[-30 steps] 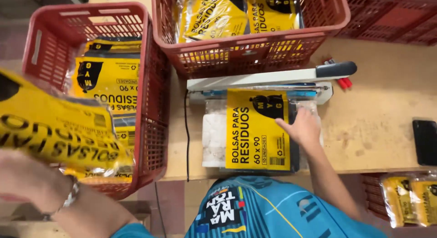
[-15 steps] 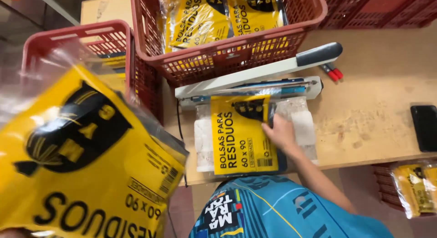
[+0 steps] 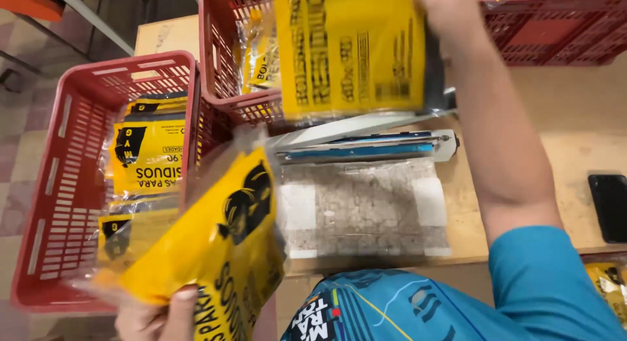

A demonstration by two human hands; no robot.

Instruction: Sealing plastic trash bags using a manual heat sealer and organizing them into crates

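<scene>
My left hand [image 3: 157, 318] grips the bottom edge of a yellow-and-black bag packet [image 3: 215, 249] in clear wrap, held low at the left over the table's front edge. My right hand [image 3: 444, 11] is raised at the top and holds a second yellow packet [image 3: 353, 50] above the far red basket [image 3: 222, 73]. Below it lies the blue-and-white heat sealer [image 3: 366, 147], its arm lifted, and a grey padded mat [image 3: 366, 207] lies bare in front of the sealer.
A red basket [image 3: 59, 184] at the left holds several yellow packets [image 3: 147, 152]. Another red basket [image 3: 555, 34] stands at the back right. A black phone [image 3: 609, 197] lies at the table's right edge. More yellow packets [image 3: 607, 282] show low right.
My right hand has lifted the packet off the mat up toward the far basket. My left hand has brought its packet lower and to the right, beside the mat.
</scene>
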